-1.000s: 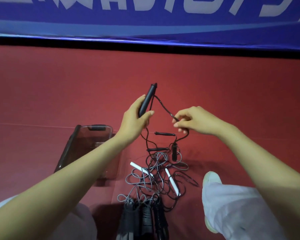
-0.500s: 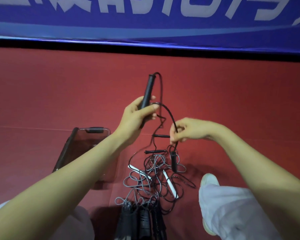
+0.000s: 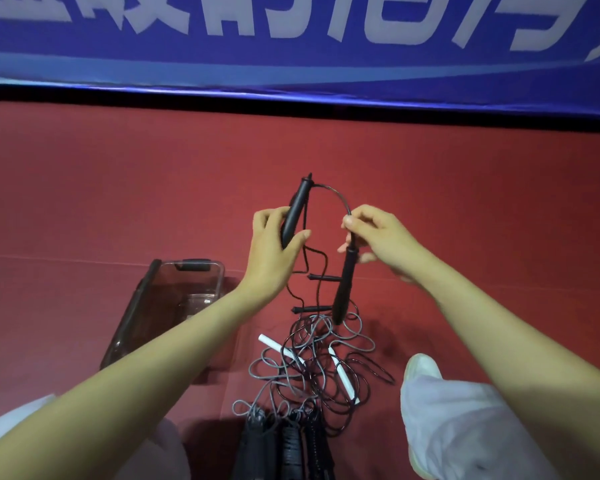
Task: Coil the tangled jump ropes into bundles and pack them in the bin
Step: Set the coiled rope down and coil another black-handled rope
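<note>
My left hand (image 3: pixel 274 247) grips a black jump-rope handle (image 3: pixel 297 207) that points up and away. From its tip a black cord (image 3: pixel 336 197) arcs over to my right hand (image 3: pixel 378 240), which pinches the cord just above a second black handle (image 3: pixel 343 289) hanging downward. Below both hands lies a tangle of black and grey ropes (image 3: pixel 312 362) on the red floor, with two white handles (image 3: pixel 279 348) and two more black handles (image 3: pixel 323 278) among it. The clear bin (image 3: pixel 174 306) sits left of the pile, partly behind my left forearm.
Several dark ribbed handles (image 3: pixel 288 445) lie at the bottom edge. My knees in white trousers (image 3: pixel 465 431) and a white shoe (image 3: pixel 423 367) flank the pile. A blue banner (image 3: pixel 291 46) runs along the far wall beyond the red floor (image 3: pixel 84 185).
My right hand rose from the pile, lifting the second black handle off the floor so that it hangs. The left hand stayed raised with its handle.
</note>
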Tool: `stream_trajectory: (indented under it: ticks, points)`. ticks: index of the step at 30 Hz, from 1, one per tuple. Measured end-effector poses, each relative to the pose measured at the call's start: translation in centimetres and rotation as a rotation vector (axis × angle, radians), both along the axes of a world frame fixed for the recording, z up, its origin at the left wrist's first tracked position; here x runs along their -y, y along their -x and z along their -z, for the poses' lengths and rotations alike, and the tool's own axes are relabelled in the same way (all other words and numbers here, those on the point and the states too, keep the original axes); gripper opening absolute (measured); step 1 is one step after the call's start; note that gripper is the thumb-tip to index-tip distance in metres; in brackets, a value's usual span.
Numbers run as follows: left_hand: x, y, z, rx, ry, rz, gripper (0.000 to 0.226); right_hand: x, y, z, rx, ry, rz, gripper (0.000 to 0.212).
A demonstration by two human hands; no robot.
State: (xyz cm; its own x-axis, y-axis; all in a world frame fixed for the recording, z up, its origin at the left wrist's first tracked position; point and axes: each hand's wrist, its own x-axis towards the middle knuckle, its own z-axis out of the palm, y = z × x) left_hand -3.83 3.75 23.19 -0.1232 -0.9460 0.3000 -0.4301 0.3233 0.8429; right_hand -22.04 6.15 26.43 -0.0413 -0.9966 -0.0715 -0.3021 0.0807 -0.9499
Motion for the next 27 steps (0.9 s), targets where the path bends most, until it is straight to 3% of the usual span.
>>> stream_trajectory:
  ticks: [2,6,11,16,20,27]
  points:
    - [-0.5,0.5,0.1,-0.035,-0.045,0.044,0.023,0.2,-0.3,-0.6,0.124,0.031,0.105,0.018]
    - [-1.6,1.4,0.8,-0.308,-0.376,0.269,0.009,0.8,-0.4,-1.4,0.310,0.014,0.185,0.021]
    - [-1.9,1.4,0.6,-0.494,-0.633,0.484,0.022,1.4,0.1,-1.5,0.423,-0.039,0.302,0.020]
    - [-1.9,2.0,0.2,-0.653,-0.578,0.420,0.023,1.2,0.0,-1.5,0.454,-0.198,0.222,0.043]
    - [-1.0,1.4,-0.4,-0.615,-0.500,0.368,0.024,0.2,-1.5,-0.6,0.341,-0.216,0.048,0.013]
    - [-0.9,1.4,-0.1,-0.425,-0.403,0.232,0.010,0.3,-2.5,-0.4,0.427,-0.058,0.170,0.014]
